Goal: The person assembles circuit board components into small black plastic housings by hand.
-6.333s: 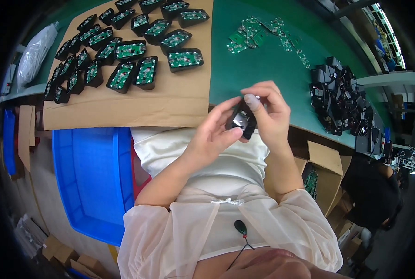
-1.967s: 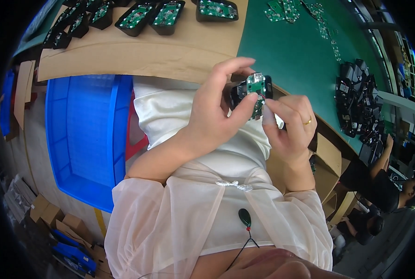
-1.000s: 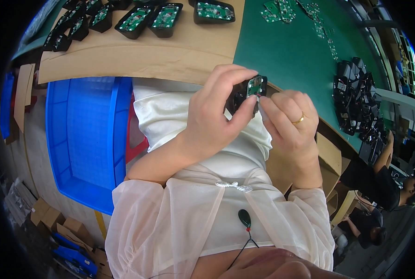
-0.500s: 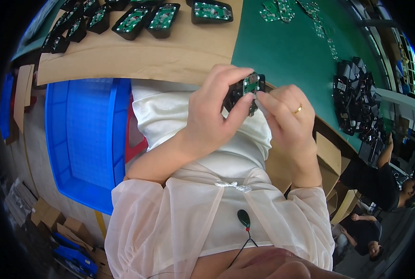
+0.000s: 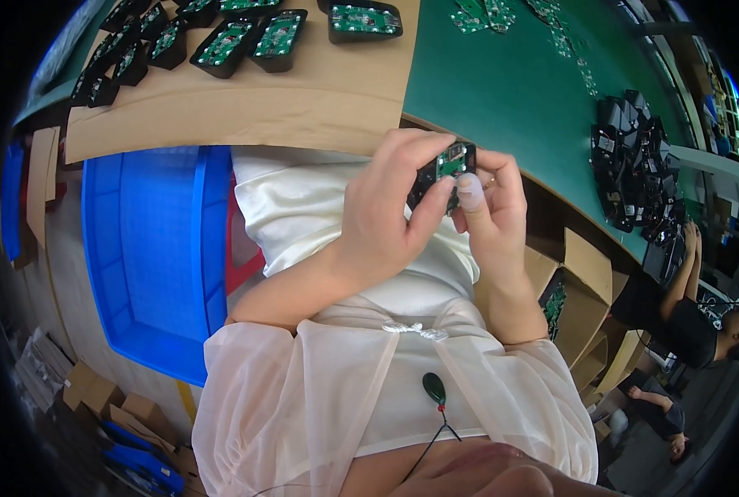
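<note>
2 bare hands meet just above the near edge of a green table (image 5: 502, 95). The left hand (image 5: 379, 203) grips a small black housing (image 5: 422, 180) from its left; the right hand (image 5: 497, 211) closes on its right, thumb over a green circuit board (image 5: 451, 161). The housing looks light, stiff and perhaps slick, the board fragile; the outer walls seem the safest hold, clear of the board.
</note>
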Motion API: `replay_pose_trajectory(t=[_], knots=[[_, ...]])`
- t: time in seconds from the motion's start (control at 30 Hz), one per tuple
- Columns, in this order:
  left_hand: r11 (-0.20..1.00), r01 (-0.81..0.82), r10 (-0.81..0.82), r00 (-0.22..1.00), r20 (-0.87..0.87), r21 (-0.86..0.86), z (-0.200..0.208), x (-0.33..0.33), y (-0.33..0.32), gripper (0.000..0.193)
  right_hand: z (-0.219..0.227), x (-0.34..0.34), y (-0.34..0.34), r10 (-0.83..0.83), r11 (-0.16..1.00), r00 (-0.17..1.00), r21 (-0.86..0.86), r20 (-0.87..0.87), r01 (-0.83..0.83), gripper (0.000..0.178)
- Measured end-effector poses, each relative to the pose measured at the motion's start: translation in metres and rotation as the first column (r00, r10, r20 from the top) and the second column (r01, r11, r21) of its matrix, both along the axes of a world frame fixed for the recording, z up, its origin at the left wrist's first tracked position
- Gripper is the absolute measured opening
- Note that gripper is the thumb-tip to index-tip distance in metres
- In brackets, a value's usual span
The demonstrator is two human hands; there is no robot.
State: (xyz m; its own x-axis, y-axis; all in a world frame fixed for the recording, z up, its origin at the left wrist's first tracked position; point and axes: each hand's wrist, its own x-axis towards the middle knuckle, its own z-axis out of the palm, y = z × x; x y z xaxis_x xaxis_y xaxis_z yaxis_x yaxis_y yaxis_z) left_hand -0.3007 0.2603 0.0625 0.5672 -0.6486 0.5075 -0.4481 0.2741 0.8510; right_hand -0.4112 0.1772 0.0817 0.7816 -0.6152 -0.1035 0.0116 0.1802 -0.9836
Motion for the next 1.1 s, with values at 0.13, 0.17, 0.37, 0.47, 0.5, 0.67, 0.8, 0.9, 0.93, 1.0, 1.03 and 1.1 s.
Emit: replay_pose_trajectory(t=[0.13,0.17,0.37,0.47,0.5,0.67,0.8,0.9,0.93,1.0,1.03,1.1], knots=[[0.998,-0.056,0.057,0.996,0.068,-0.019,-0.001,-0.003,-0.002,0.03,-0.006,0.005,0.011,-0.078,0.994,0.995,-0.078,0.057,0.082,0.028],[0.998,-0.054,0.055,0.996,0.068,-0.02,-0.001,-0.004,-0.002,0.03,-0.007,0.006,0.012,-0.097,0.987,0.993,-0.121,0.073,0.105,0.027],[0.987,-0.157,0.16,0.978,0.131,-0.035,-0.009,-0.003,0.001,0.03,-0.011,0.013,0.005,-0.044,0.993,0.999,-0.107,-0.023,0.042,0.031],[0.999,-0.045,0.042,0.982,-0.184,-0.008,-0.006,-0.004,0.003,0.032,-0.004,0.017,0.004,-0.108,0.985,0.991,0.145,0.085,0.095,0.037],[1.0,0.003,-0.006,0.968,-0.251,-0.014,-0.009,-0.005,0.003,0.034,-0.003,0.015,0.005,-0.104,0.986,0.991,0.143,0.085,0.091,0.037],[0.966,0.246,-0.196,0.893,-0.404,0.074,-0.001,0.007,0.017,0.037,-0.003,0.0,-0.006,-0.178,0.983,0.976,-0.01,0.124,0.181,0.036],[0.888,0.403,-0.247,0.826,-0.507,0.224,-0.002,0.017,0.022,0.042,0.004,-0.006,-0.004,-0.133,0.979,0.984,-0.14,0.122,0.149,0.033],[0.899,0.431,-0.246,0.643,-0.725,0.077,0.0,0.018,0.017,0.039,-0.007,-0.01,0.0,0.07,0.9,0.975,-0.434,0.213,0.031,0.026],[0.904,0.425,-0.245,0.591,-0.769,0.039,0.001,0.018,0.015,0.037,-0.006,-0.01,0.002,0.119,0.856,0.976,-0.517,0.183,-0.008,0.023],[0.896,0.443,-0.26,0.567,-0.781,0.024,0.002,0.017,0.015,0.036,-0.001,-0.008,0.006,0.14,0.79,0.981,-0.612,0.132,-0.03,0.022],[0.887,0.461,-0.273,0.542,-0.795,0.01,0.003,0.017,0.015,0.034,0.003,-0.006,0.003,0.146,0.788,0.98,-0.615,0.135,-0.033,0.022],[0.887,0.462,-0.274,0.548,-0.79,0.013,0.003,0.018,0.017,0.032,0.011,-0.004,-0.006,0.278,0.517,0.96,-0.849,0.041,-0.113,0.025]])
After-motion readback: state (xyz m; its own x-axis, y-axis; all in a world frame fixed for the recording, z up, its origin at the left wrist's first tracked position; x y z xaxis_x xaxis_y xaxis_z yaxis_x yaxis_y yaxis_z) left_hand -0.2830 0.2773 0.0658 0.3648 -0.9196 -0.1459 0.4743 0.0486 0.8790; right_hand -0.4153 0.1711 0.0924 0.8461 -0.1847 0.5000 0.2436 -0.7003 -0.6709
